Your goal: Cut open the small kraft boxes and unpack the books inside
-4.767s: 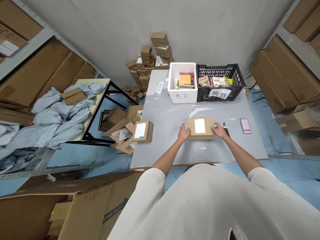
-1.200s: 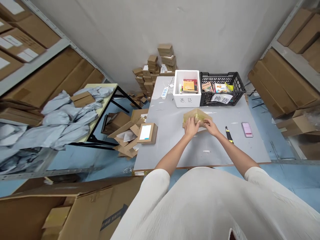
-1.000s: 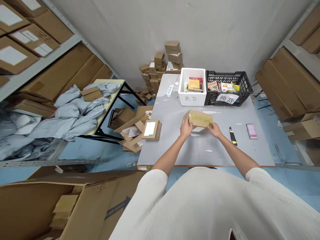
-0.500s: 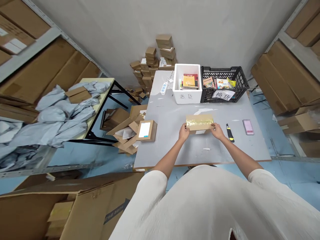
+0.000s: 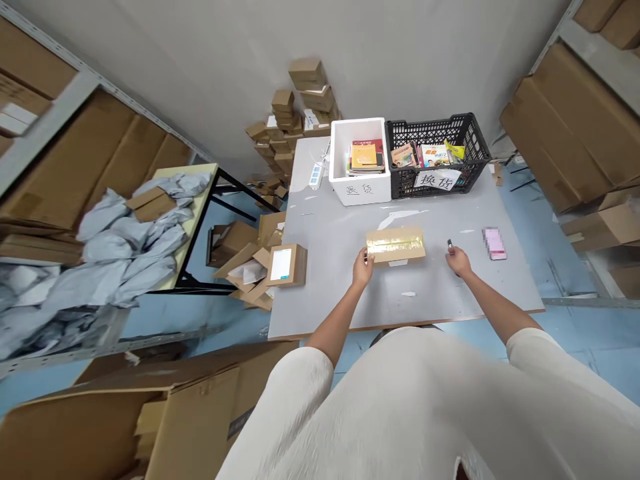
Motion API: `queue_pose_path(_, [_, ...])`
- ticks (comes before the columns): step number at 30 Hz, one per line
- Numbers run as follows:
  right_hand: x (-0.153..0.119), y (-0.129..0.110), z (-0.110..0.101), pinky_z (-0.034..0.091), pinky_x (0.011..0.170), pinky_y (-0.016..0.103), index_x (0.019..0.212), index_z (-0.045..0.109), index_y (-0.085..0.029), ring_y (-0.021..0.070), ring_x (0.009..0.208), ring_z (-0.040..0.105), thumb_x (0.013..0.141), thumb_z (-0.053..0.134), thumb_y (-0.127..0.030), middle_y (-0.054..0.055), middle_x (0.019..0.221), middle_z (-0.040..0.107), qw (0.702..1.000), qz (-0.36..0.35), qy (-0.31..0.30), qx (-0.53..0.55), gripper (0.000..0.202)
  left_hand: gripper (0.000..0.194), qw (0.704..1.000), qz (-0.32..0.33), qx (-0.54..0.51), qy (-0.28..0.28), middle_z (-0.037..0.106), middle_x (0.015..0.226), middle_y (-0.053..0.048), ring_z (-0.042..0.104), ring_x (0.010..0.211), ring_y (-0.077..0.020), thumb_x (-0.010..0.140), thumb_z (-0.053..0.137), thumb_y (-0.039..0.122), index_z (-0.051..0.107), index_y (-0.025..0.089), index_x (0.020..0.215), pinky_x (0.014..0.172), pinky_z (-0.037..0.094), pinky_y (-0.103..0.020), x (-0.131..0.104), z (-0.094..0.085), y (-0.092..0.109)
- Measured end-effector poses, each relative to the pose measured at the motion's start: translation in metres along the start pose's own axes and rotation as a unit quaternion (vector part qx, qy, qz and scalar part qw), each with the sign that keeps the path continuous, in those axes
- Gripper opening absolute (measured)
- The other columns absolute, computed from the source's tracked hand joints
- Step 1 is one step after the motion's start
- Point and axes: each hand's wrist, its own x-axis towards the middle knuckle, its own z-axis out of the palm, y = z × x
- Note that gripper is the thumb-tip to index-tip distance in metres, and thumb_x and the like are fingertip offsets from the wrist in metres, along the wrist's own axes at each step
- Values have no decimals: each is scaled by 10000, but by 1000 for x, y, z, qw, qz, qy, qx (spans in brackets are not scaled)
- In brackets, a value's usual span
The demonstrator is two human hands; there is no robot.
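Observation:
A small cardboard box (image 5: 396, 245) with shiny yellowish tape along its top rests on the grey table (image 5: 340, 300). My left hand (image 5: 363, 268) grips the box at its left end, thumb and fingers closed on the edge. To the right of the box, my right hand (image 5: 458, 261) is closed around a black and yellow utility knife (image 5: 449, 244); only the knife's dark tip shows past the fingers. A phone (image 5: 494, 243) with a pinkish screen lies farther right on the table.
A white foam box (image 5: 361, 192) and a black plastic crate (image 5: 440, 188), both holding books, stand at the back. A labelled carton (image 5: 287, 265) sits at the left edge. Grey mailing bags (image 5: 145, 233) cover the side table. A big open carton (image 5: 200, 413) is at lower left.
My right hand has left the box's right end and moved right, closing over the utility knife. My left hand stays on the box. The view has shifted slightly.

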Motion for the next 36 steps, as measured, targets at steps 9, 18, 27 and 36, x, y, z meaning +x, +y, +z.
queue_pose_path(9, [15, 47, 25, 514, 1088, 516, 1289, 708, -174, 391, 1307, 602, 949, 689, -328, 220, 1399, 605, 987, 49, -32, -150, 374, 548, 999, -27, 34, 24, 736, 1410, -155, 726, 1219, -286, 1084, 565, 457, 563, 222, 1580, 1072, 588, -447, -10, 2, 8])
queue_pose_path(18, [15, 52, 28, 505, 1070, 542, 1299, 632, -175, 397, 1286, 593, 939, 681, -254, 236, 1350, 611, 985, 44, -35, -164, 371, 550, 997, -24, 64, 41, 723, 1416, -156, 704, 1247, -302, 1088, 552, 494, 567, 221, 1565, 1091, 568, -459, -12, 3, 5])
queue_pose_path(27, [17, 13, -19, 572, 864, 368, 1222, 600, -231, 268, 958, 726, 911, 667, -390, 77, 1021, 747, 993, 88, 20, 74, 356, 450, 985, 43, 122, 118, 572, 1524, -160, 632, 1321, -286, 1075, 587, 357, 536, 258, 1511, 1053, 556, -432, -12, 14, -10])
queue_pose_path(36, [-5, -110, -59, 601, 738, 302, 1303, 670, -202, 184, 758, 745, 1052, 558, -584, 68, 1062, 780, 977, -169, -84, 98, 470, 322, 946, 197, 239, 95, 728, 1362, -137, 630, 1304, -306, 1126, 464, 208, 735, 276, 1285, 1105, 453, -481, -12, 18, -5])
